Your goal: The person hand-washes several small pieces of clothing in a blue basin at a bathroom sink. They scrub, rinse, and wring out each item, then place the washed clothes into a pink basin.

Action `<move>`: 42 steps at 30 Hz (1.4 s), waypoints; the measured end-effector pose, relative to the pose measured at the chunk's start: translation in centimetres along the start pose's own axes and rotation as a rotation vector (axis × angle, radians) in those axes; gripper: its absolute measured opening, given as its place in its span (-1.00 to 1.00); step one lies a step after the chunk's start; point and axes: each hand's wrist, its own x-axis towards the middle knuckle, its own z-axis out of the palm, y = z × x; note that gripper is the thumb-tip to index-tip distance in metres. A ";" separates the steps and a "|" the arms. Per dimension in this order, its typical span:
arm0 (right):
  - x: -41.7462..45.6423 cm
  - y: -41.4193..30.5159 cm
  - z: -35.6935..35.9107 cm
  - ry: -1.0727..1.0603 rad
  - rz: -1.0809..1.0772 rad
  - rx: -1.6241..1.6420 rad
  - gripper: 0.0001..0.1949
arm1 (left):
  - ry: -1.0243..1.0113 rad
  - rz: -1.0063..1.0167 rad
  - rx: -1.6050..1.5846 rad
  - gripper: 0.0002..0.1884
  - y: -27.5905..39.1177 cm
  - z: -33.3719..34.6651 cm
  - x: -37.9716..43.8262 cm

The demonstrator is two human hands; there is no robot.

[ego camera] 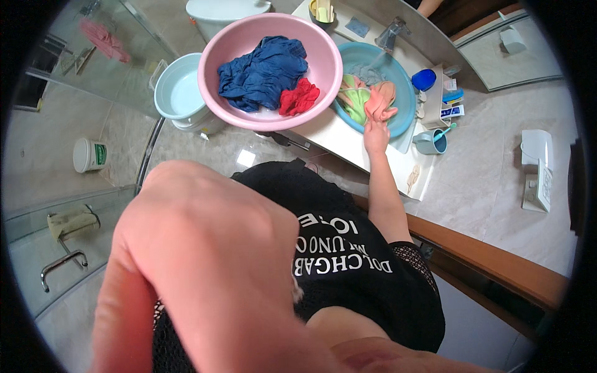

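My right hand (377, 136) grips a coral-pink cloth (380, 102) at the near edge of a blue basin (406, 107). Beside that cloth lies a light green and pink cloth (355, 103), with greyish water behind it. Above the basin is a metal tap (392, 33), and a thin stream seems to fall from it. Close to the camera, my left hand (200, 224) looms large and blurred, bent at the wrist, its fingertips hidden. A pink basin (270, 122) to the left holds a dark blue garment (263, 72) and a small red cloth (300, 97).
The white counter (347, 144) bears a blue mug (431, 142) with a toothbrush, and a toiletry rack (433, 93). A light blue tub (179, 88) stands left of the pink basin, near the toilet (224, 8). Glass shower panels (60, 242) and a white bucket (86, 155) are at left.
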 end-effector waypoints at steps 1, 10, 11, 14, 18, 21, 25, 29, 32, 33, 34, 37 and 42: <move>-0.6 0.8 0.4 0.076 -0.025 -0.032 -0.69 | 0.026 -0.019 -0.005 -0.34 0.0 -0.8 -0.3; -0.1 -1.7 0.2 0.029 0.029 0.016 -0.69 | 0.489 -0.960 1.822 -0.36 -2.4 -9.6 -2.6; -0.2 -2.0 0.0 0.050 0.033 0.023 -0.69 | 0.489 -1.008 1.759 -0.35 -3.0 -10.7 -3.4; 0.0 -1.6 -0.7 -0.087 0.104 0.019 -0.69 | 0.456 -1.125 1.705 -0.33 -5.1 -13.2 -4.7; 0.2 -1.8 -1.3 -0.161 0.111 0.006 -0.69 | 0.377 -1.237 1.581 -0.22 -7.4 -15.5 -4.8; -0.1 -1.5 -1.6 -0.179 0.112 -0.031 -0.71 | 0.283 -1.314 1.528 -0.20 -9.2 -16.4 -2.7; 0.5 -1.9 -3.8 -0.292 0.036 -0.103 -0.66 | 0.151 -1.404 1.473 -0.13 -11.6 -17.7 -0.3; 1.2 -2.8 -3.4 -0.334 0.097 0.097 -0.57 | 0.067 -1.425 1.534 -0.08 -12.7 -20.0 0.2; 0.0 -2.1 -3.5 -0.373 0.162 0.210 -0.46 | 0.057 -1.388 1.600 -0.06 -15.4 -20.8 3.0; -0.4 -2.0 -3.5 -0.341 0.182 0.243 -0.43 | 0.058 -1.344 1.618 -0.08 -16.3 -21.5 3.3; -0.5 -1.9 -3.5 -0.307 0.197 0.272 -0.41 | 0.064 -1.300 1.636 -0.10 -17.3 -22.7 3.1; 0.0 -1.7 -3.5 -0.385 0.141 0.296 -0.35 | 0.041 -1.143 1.770 -0.17 -19.4 -25.7 2.5; -0.4 -1.6 -2.7 -0.317 0.204 0.263 -0.34 | -0.052 -1.347 1.733 -0.28 -21.2 -25.1 4.6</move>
